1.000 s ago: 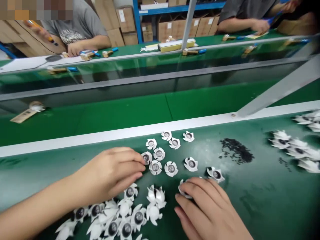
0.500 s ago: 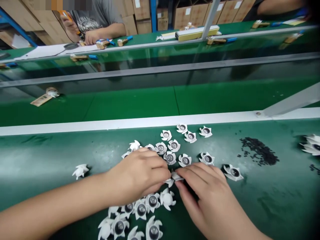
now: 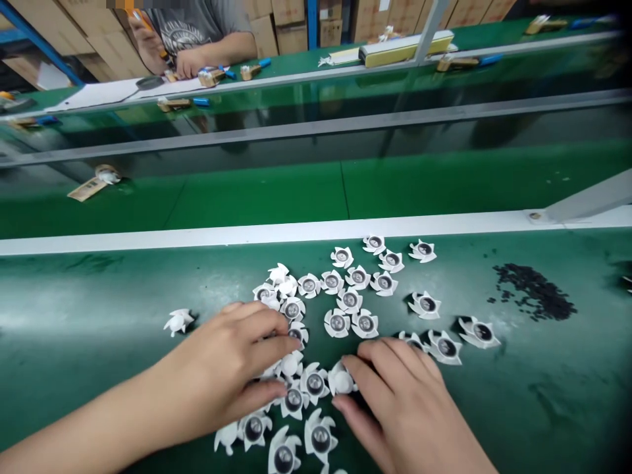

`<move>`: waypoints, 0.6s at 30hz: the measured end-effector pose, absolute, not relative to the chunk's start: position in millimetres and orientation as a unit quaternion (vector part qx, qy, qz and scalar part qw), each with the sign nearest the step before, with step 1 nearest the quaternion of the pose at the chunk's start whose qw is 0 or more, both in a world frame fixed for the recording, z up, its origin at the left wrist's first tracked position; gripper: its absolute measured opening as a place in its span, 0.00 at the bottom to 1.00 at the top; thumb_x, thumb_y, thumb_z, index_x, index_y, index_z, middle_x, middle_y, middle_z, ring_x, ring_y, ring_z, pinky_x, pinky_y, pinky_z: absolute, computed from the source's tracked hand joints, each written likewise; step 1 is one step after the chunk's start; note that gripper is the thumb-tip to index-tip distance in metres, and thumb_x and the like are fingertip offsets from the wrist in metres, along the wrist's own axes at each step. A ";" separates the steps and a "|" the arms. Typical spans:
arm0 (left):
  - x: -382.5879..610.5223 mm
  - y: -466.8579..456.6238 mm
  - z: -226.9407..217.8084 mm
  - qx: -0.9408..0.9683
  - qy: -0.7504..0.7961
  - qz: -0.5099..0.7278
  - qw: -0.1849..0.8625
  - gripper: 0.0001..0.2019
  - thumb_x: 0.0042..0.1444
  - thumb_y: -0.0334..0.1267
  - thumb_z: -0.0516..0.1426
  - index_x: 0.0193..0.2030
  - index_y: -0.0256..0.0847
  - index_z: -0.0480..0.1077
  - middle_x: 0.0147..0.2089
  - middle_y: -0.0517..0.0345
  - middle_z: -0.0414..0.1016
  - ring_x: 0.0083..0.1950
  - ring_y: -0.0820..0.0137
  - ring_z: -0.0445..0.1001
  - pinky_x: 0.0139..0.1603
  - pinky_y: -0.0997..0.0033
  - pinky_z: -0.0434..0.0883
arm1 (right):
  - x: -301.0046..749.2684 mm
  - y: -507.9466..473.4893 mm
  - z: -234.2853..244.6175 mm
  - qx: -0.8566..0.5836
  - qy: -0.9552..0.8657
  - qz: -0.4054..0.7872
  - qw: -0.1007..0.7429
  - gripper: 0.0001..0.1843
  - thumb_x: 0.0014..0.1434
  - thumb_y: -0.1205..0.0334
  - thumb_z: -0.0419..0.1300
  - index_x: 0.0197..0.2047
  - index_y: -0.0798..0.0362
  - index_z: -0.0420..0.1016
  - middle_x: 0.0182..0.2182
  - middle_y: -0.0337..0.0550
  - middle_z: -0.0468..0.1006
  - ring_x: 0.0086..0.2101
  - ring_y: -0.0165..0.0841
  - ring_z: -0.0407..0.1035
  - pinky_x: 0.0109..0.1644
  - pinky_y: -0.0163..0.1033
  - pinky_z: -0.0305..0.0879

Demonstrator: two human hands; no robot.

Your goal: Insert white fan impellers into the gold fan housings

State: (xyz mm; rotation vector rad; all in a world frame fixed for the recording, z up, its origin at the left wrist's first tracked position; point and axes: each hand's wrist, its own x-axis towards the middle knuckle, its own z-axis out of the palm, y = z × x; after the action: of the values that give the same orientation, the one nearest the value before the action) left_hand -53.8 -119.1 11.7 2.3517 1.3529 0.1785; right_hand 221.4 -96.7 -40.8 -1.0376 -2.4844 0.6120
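Several small white fan impellers (image 3: 345,301) with dark round centres lie spread on the green worktop (image 3: 99,329). My left hand (image 3: 224,368) rests palm down on the left part of the cluster, fingers stretched over some impellers. My right hand (image 3: 399,401) lies lower right, its fingertips touching one white impeller (image 3: 340,380) turned dome side up. Neither hand has lifted a piece. One impeller (image 3: 178,321) lies apart at the left.
A pile of tiny black parts (image 3: 536,299) sits at the right. A white rail (image 3: 247,234) borders the worktop; beyond it runs a green conveyor belt (image 3: 296,197) carrying a cardboard-backed item (image 3: 93,184). A person in a grey shirt (image 3: 197,29) works across the line.
My two hands have come apart and dropped lower on the pile. My left hand has flattened out over the impellers. The view has shifted right to left, moving the pieces rightward.
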 end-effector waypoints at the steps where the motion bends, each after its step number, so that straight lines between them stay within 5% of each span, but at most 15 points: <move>1: -52.2 -121.9 5.3 0.848 0.486 0.074 0.200 0.16 0.63 0.41 0.60 0.57 0.45 0.71 0.48 0.52 0.75 0.48 0.59 0.75 0.47 0.57 0.71 | 220.9 -96.8 -42.6 -0.367 -0.885 0.218 0.186 0.08 0.67 0.60 0.56 0.46 0.49 0.76 0.41 0.43 0.78 0.43 0.41 0.70 0.46 0.44 0.60; 9: -43.7 -114.4 -8.1 0.853 0.482 0.137 0.146 0.07 0.65 0.37 0.58 0.48 0.43 0.74 0.45 0.54 0.77 0.44 0.64 0.75 0.44 0.61 0.69 | 253.5 -90.2 -45.4 -0.245 -0.947 0.056 0.200 0.20 0.71 0.70 0.44 0.44 0.52 0.78 0.44 0.45 0.83 0.47 0.42 0.71 0.58 0.50 0.54; 13: -60.3 -91.2 -1.8 0.791 0.584 0.141 0.114 0.16 0.64 0.42 0.58 0.57 0.42 0.71 0.54 0.47 0.74 0.54 0.57 0.72 0.53 0.55 0.70 | 257.3 -89.7 -44.7 -0.270 -0.936 0.082 0.211 0.18 0.71 0.67 0.46 0.45 0.48 0.79 0.43 0.40 0.84 0.46 0.40 0.73 0.58 0.49 0.53; 16: -70.3 -69.1 -2.2 0.768 0.603 0.118 0.182 0.20 0.66 0.44 0.56 0.62 0.43 0.68 0.60 0.46 0.70 0.60 0.58 0.70 0.60 0.55 0.68 | 229.0 -81.9 -33.0 -0.295 -0.917 0.140 0.228 0.13 0.68 0.66 0.52 0.45 0.50 0.79 0.42 0.41 0.82 0.44 0.40 0.73 0.52 0.47 0.60; 18: -70.9 -59.6 -3.9 0.769 0.583 0.124 0.230 0.13 0.66 0.43 0.56 0.54 0.44 0.72 0.56 0.51 0.73 0.56 0.64 0.73 0.57 0.62 0.70 | 202.1 -75.7 -24.0 -0.298 -0.912 0.161 0.232 0.08 0.64 0.63 0.59 0.42 0.52 0.80 0.35 0.42 0.81 0.37 0.40 0.72 0.41 0.45 0.63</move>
State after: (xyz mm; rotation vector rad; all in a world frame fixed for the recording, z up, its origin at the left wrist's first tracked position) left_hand -70.9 -59.6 -3.9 2.1168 1.6051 0.3408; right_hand 202.1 -75.7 -24.0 -0.8185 -2.5057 0.4419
